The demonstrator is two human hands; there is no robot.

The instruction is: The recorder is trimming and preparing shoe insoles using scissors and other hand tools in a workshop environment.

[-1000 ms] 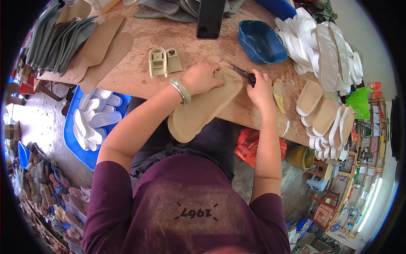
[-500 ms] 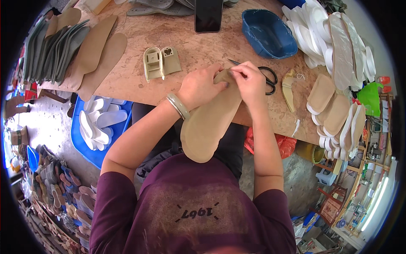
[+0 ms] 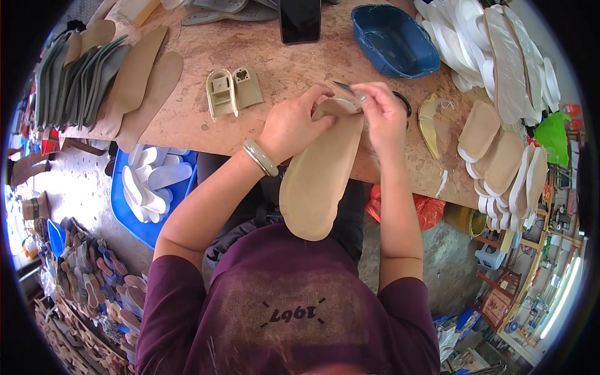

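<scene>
My left hand (image 3: 289, 128), with a pale bangle on its wrist, grips the far end of a long beige insole (image 3: 317, 181), thumb on its top face. The near end of the insole hangs over my lap. A strip of white (image 3: 342, 104) shows at its far end, where the beige layer looks lifted. Close to the insole's far right corner, my right hand (image 3: 382, 115) has its fingers curled together; what they hold, if anything, I cannot make out. Black-handled scissors (image 3: 404, 102) lie on the table, partly hidden behind this hand.
A cream two-part mould-like piece (image 3: 234, 92), a phone (image 3: 300, 22), a blue basin (image 3: 400, 67) and a curved cream piece (image 3: 428, 126) are on the table (image 3: 187, 119). Insoles are stacked left (image 3: 81, 81) and right (image 3: 500, 156). A blue crate (image 3: 132, 228) of white pieces stands below left.
My right hand has moved off the insole's far edge, slightly right. The insole has swung a little more upright, and the white at its far end now shows.
</scene>
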